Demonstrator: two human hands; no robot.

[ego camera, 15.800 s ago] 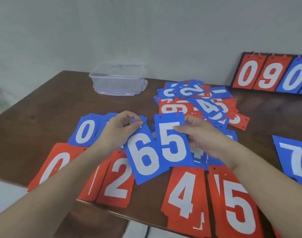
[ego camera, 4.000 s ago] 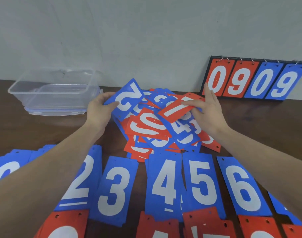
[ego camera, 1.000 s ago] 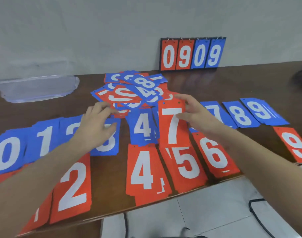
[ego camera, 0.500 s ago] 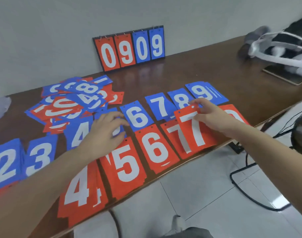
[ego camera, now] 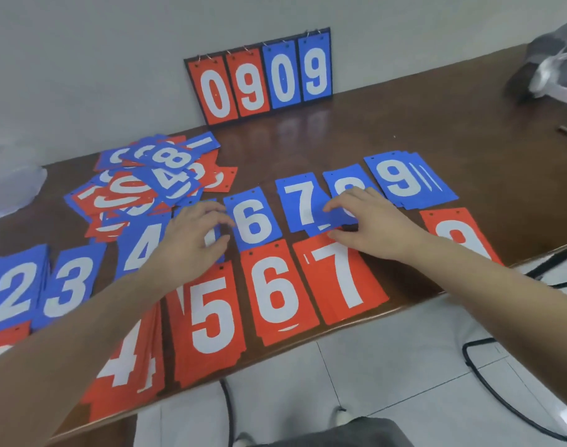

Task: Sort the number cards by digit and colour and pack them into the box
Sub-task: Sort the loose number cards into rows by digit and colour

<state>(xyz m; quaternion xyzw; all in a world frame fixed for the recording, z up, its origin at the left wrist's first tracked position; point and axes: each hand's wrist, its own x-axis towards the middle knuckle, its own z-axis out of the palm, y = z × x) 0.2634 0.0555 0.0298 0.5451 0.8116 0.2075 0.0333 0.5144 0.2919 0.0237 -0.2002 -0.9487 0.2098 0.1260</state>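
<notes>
Sorted cards lie in two rows on the brown table [ego camera: 388, 130]. The blue row shows 2 [ego camera: 14, 291], 3 [ego camera: 69, 285], 4 [ego camera: 143, 250], 6 [ego camera: 253, 221], 7 [ego camera: 303, 201], 8 [ego camera: 346, 185] and 9 [ego camera: 404, 182]. The red row shows 4 [ego camera: 127, 366], 5 [ego camera: 211, 317], 6 [ego camera: 275, 291], 7 [ego camera: 337, 275] and 9 [ego camera: 459, 237]. An unsorted heap [ego camera: 146, 185] sits behind them. My left hand [ego camera: 195, 233] rests loosely over the blue card between 4 and 6. My right hand [ego camera: 372, 221] hovers over the blue 8, thumb touching the red 7's top edge. A corner of the clear box [ego camera: 11, 188] shows far left.
A flip scoreboard reading 0909 [ego camera: 259, 75] leans on the wall behind the cards. A grey bag [ego camera: 553, 59] lies at the far right. The red piles overhang the table's front edge. A black cable [ego camera: 501, 398] runs across the tiled floor below.
My right hand carried a red 7 rightwards, laid it on the red 7 pile and let go. My left hand stayed over the blue row. The view swung right, off the box.
</notes>
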